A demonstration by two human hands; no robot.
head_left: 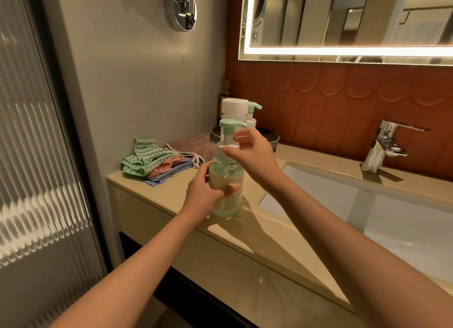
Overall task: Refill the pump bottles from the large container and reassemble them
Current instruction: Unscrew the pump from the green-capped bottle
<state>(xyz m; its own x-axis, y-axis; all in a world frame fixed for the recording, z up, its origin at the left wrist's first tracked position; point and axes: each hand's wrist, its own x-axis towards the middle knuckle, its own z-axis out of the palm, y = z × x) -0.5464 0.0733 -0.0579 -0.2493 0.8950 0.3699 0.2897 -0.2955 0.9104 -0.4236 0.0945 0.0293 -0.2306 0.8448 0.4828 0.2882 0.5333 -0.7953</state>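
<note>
A clear pump bottle with a mint-green base stands on the beige counter, holding pale liquid. Its mint pump head sits on top. My left hand grips the bottle's body from the left. My right hand pinches the white collar just under the pump head. Behind them stands the large container with a white cap, and a second pump bottle with a mint pump beside it.
Folded cloths lie at the counter's left end, with a stack of dark plates behind the bottles. A white sink basin and chrome tap are to the right. A lit mirror hangs above.
</note>
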